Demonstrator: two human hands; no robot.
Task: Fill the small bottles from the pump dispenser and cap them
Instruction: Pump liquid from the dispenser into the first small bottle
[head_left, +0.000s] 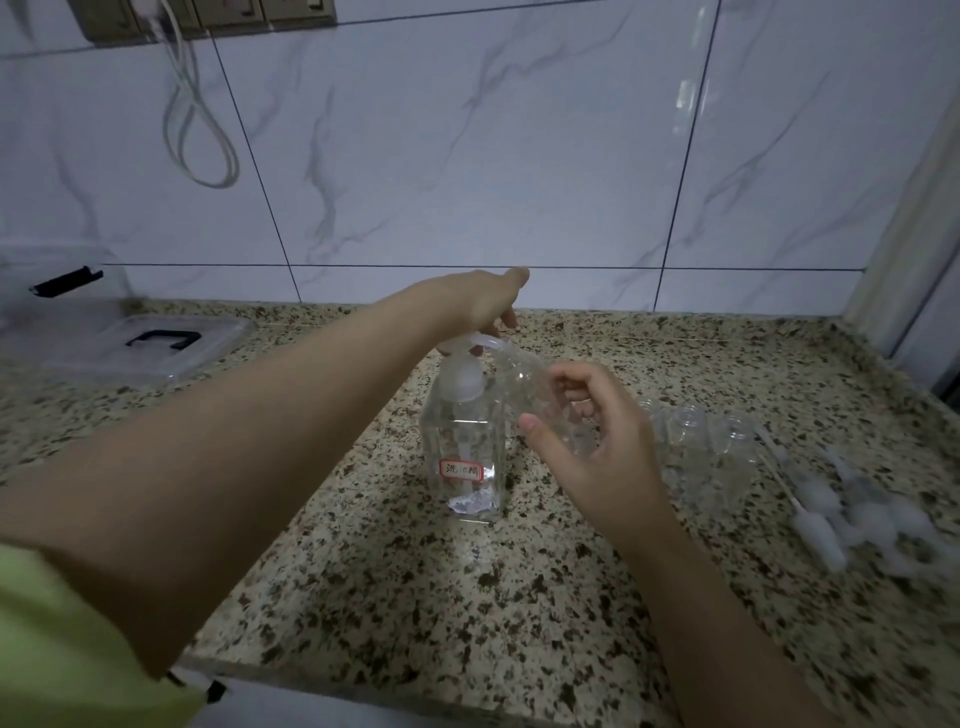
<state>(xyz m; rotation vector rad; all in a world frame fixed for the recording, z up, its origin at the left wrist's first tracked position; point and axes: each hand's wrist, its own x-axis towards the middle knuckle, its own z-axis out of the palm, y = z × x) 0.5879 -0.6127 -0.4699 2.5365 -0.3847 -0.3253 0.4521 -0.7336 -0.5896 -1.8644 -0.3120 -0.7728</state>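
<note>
A clear pump dispenser (464, 441) with a white pump head and a small red-framed label stands on the speckled granite counter (467, 597). My left hand (480, 306) rests on top of the pump head, fingers pointing down over it. My right hand (587, 415) grips a small clear bottle (524, 379), tilted with its mouth up against the pump spout. Several more small clear bottles (696, 431) stand grouped to the right of my right hand. White pump caps (852, 514) with thin tubes lie in a loose pile at the far right.
A clear plastic storage box lid (140, 343) with a black handle lies at the back left, beside its box (57, 280). A white cable (197, 130) hangs on the marble-tiled wall. The counter's front edge runs along the bottom.
</note>
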